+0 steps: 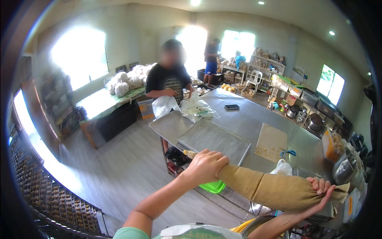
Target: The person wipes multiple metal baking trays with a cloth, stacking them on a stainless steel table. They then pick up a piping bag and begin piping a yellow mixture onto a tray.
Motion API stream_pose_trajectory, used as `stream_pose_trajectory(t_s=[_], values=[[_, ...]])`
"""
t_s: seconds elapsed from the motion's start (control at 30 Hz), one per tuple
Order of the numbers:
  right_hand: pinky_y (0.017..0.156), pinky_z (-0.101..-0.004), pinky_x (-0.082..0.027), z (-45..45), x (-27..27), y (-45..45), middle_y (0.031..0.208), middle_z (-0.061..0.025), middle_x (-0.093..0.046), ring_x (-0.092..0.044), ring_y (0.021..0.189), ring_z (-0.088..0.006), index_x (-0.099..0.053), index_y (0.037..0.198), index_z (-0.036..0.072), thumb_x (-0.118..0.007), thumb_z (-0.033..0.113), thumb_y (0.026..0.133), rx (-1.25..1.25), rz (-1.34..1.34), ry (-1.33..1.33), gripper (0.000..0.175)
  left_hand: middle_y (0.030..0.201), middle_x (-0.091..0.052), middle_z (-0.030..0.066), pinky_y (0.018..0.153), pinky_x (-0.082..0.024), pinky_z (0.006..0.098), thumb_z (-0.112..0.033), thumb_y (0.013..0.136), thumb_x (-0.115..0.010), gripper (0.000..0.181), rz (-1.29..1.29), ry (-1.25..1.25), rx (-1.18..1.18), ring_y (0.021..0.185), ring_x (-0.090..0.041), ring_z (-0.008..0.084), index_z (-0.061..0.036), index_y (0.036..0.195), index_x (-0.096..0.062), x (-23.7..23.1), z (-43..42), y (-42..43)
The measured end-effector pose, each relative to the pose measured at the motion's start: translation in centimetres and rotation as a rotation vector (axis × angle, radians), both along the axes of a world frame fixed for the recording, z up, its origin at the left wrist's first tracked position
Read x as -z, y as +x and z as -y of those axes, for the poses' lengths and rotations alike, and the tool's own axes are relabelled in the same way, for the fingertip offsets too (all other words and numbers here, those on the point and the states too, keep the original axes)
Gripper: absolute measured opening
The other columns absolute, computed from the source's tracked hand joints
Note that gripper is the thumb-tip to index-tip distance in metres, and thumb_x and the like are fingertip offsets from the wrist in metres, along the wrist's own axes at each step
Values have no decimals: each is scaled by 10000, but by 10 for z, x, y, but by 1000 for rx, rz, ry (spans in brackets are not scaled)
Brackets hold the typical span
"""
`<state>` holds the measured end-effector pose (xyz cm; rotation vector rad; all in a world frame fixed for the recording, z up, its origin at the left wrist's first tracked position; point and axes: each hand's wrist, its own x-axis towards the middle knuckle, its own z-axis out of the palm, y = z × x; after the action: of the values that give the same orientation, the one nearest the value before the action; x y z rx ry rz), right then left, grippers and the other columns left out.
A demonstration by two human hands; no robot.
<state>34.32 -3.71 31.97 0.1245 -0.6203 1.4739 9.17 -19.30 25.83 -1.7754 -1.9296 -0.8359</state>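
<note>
A full tan cloth piping bag (268,188) stretches across the lower right, above the near edge of a metal table (247,115). My left hand (207,165) is wrapped around its narrow front part; the tip with pale filling pokes out to the left. At the bag's gathered rear end, my right hand (323,189) grips the twisted cloth, with the loose end sticking out beyond it. Just past my left hand lies a flat metal baking tray (215,140). Further right on the table are a sheet of brown paper (271,142) with crumbs and blue-handled scissors (288,153).
Across the table stands a person (170,77) by plastic bags (198,109); another person (211,61) is at the back. A phone (232,107) lies on the table. Bowls and containers crowd the right edge. A rack of baked goods (59,197) stands lower left.
</note>
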Motion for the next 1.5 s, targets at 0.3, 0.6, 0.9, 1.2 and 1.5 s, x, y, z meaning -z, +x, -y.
stream_pose_trajectory(t_s=[0.3,0.6,0.9,1.2,1.5], values=[[759,-282,-350,-12,11,6,637,37,-348,-380,660,-102,-374,730,145,-500,301,963,-201,15,204,308,779,-582,-2,754,-461,340,-158,599,-766,355,-26,-6,-17,785,-612,192,-137,898,-577,-3,8,-1],[739,-281,-337,4,-3,-3,636,36,-318,-344,641,-99,-342,724,151,-482,302,967,-103,5,103,319,780,-579,9,762,-462,347,-124,569,-774,383,-11,11,-10,792,-610,202,-130,898,-579,-6,11,-1],[702,-266,-316,16,-13,-9,623,38,-262,-279,606,-89,-296,718,158,-442,303,976,-19,-16,9,330,774,-579,4,743,-462,340,-110,545,-764,395,-13,27,-3,782,-609,202,-124,897,-585,-10,13,-2],[709,-274,-334,16,-11,-12,621,36,-290,-301,604,-92,-322,729,156,-452,304,972,30,-13,-30,312,788,-588,7,751,-458,339,-127,532,-782,426,-5,26,13,791,-615,195,-125,909,-583,-7,12,-6],[726,-282,-335,9,-5,-12,630,38,-302,-320,625,-94,-328,723,156,-468,295,970,-52,3,49,317,794,-592,1,773,-462,346,-143,525,-794,449,-16,6,-14,803,-618,190,-130,922,-584,-7,16,-9]])
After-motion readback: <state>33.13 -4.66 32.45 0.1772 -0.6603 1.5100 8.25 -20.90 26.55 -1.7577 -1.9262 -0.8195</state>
